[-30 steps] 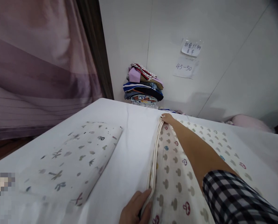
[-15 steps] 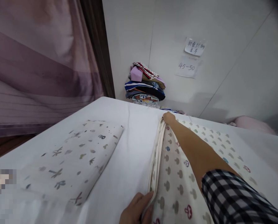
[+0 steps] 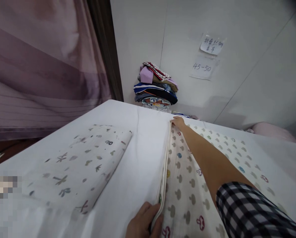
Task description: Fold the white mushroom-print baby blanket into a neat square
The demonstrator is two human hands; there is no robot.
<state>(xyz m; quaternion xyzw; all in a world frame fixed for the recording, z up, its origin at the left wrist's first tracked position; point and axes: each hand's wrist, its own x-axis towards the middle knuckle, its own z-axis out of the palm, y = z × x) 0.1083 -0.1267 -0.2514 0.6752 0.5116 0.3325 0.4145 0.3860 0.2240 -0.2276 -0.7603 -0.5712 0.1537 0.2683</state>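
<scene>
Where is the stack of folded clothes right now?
The clothes stack sits at the far edge of the table, against the white wall, just beyond the right hand and left of the taped paper notes.

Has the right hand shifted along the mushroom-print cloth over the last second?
No. The right hand stays at the far corner of the mushroom-print cloth, just below the clothes pile; only the camera moved.

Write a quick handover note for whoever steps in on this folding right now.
Left hand: pinching the near end of the mushroom cloth at its left edge.
Right hand: arm stretched out, holding the far end of that edge.
Done: layers lie stacked, edges roughly lined up on the white table; a folded cloth sits to the left.
Left: further folds, it seems.
</scene>
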